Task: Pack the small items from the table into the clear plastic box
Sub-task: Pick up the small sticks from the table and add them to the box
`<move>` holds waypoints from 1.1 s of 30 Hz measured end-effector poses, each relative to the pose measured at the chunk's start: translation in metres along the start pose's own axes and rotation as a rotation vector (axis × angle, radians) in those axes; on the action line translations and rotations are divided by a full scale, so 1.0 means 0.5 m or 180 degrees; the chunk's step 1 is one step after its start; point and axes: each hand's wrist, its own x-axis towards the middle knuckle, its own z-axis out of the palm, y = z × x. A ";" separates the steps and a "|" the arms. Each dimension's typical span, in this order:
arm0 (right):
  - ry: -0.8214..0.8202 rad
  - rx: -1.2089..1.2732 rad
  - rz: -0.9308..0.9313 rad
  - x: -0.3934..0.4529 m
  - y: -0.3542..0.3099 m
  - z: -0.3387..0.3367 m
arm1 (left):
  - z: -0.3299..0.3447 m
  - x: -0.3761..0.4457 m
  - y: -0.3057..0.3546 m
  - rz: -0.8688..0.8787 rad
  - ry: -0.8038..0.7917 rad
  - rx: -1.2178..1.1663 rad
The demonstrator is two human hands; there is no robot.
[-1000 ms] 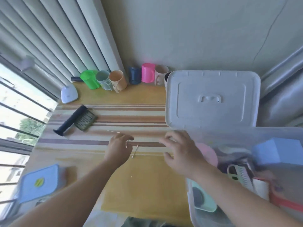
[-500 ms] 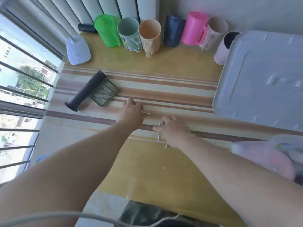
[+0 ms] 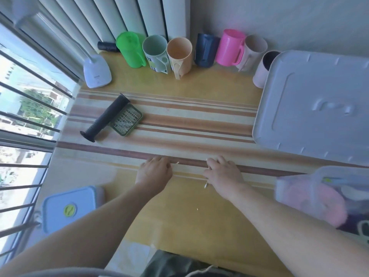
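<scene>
My left hand (image 3: 154, 171) rests knuckles-up on the striped tablecloth, fingers curled; a thin stick tip (image 3: 177, 162) pokes out beside its fingertips. My right hand (image 3: 223, 173) lies palm down to its right, fingers closed over a cotton swab (image 3: 206, 183) whose white tip shows below the thumb. The clear plastic box (image 3: 319, 188) sits at the right edge, with pink and dark items inside. Its grey lid (image 3: 315, 108) lies flat further back. A black handle (image 3: 105, 118) and a green grid tray (image 3: 126, 121) lie at the left.
Several coloured mugs (image 3: 179, 53) line the back wall. A white lamp base (image 3: 96, 73) stands at the back left, by the barred window. A blue-lidded container (image 3: 67, 208) sits at the near left. A tiny white speck (image 3: 197, 209) lies on the yellow cloth.
Both hands have drawn back toward me along the cloth, still bunched over the thin sticks. The view has tilted so the blue-lidded container shows again.
</scene>
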 end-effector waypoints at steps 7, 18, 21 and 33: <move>0.0118 -0.0164 -0.0027 -0.030 -0.001 0.023 | 0.034 -0.092 0.053 -0.0315 -0.0041 -0.0436; 0.0490 0.1199 0.0726 -0.043 0.022 0.027 | 0.058 -0.193 0.116 -0.0561 0.0172 -0.0700; 0.0545 0.1147 0.0557 -0.035 0.025 0.022 | 0.058 -0.201 0.110 -0.0665 0.0189 -0.0717; 0.0216 0.0356 0.0058 -0.030 -0.001 0.051 | 0.074 -0.214 0.095 -0.0642 0.0014 -0.0987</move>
